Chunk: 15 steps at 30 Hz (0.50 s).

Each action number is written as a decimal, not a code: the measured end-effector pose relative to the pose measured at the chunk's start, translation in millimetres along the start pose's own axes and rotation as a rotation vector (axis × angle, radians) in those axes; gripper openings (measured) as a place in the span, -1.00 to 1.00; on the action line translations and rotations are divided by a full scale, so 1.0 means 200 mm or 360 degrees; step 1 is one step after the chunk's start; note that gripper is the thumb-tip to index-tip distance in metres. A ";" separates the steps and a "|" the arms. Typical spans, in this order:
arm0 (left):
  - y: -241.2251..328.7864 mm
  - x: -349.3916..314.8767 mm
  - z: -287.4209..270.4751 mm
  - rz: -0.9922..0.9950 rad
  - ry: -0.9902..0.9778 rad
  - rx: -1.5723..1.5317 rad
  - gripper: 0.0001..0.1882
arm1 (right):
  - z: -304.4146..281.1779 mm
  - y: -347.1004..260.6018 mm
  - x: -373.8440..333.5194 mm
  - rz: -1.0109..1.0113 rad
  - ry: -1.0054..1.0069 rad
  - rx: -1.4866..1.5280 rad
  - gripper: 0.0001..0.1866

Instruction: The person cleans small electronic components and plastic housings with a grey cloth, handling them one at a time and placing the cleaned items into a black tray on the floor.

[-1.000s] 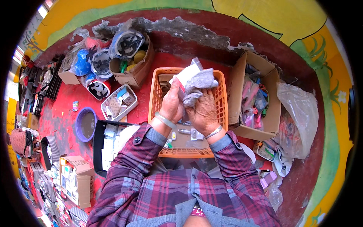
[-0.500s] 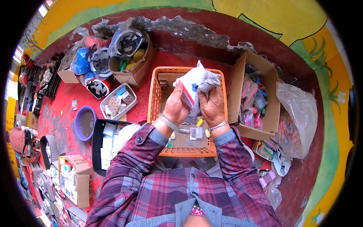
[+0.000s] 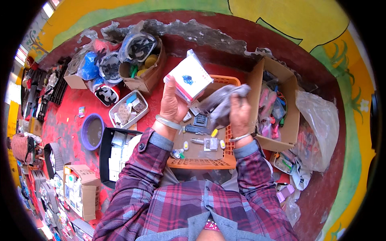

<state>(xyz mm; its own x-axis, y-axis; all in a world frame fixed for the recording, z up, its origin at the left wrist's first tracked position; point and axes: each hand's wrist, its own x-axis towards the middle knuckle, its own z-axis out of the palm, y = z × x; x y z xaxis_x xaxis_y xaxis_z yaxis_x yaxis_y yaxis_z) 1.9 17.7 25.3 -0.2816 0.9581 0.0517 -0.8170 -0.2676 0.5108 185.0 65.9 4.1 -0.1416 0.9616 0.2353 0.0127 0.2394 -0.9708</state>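
Observation:
My left hand [image 3: 173,98] grips a small white box [image 3: 192,76] with a red stripe along its edge and a blue picture on its face. The box is tilted, held over the left side of an orange plastic basket [image 3: 231,160]. Bunched in my right hand [image 3: 240,116] is a grey cloth [image 3: 221,102], slightly blurred, over the basket's right side. Lying in the basket are a yellow piece [image 3: 214,132], a clear square case [image 3: 211,143], two white-and-yellow oval pieces and other small items.
On the right stands an open cardboard box [image 3: 257,100] of pink and coloured goods beside a clear plastic bag [image 3: 319,124]. To the left are a white basket [image 3: 140,112], a purple basin [image 3: 85,134], a black bin [image 3: 103,160] and a carton [image 3: 155,74] of bagged goods.
My hands have moved apart. The white box has gone left and turned its face up, while the grey cloth has come away from it to the right. More basket contents now show.

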 end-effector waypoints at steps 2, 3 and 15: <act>-0.01 0.01 0.01 0.0018 0.0010 0.0332 -0.51 | -0.09 -0.06 0.04 -0.0139 0.0025 0.0259 -0.52; -0.04 0.00 -0.04 0.0006 -0.0013 0.0553 -0.51 | -0.12 -0.10 0.05 -0.0104 -0.0053 0.0462 -0.48; -0.24 -0.10 -0.02 0.0069 -0.0538 0.1683 -0.56 | 0.04 -0.10 -0.03 -0.1096 -0.0455 -0.0784 -0.39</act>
<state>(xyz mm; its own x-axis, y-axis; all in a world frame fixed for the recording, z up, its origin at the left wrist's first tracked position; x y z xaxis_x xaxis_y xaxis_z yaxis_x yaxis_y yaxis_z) 44.5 10.9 -4.5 -0.0164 0.9716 0.2362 0.0765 -0.2343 0.9692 177.2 54.8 22.2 -0.5155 0.5288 0.6743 0.2481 0.8453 -0.4732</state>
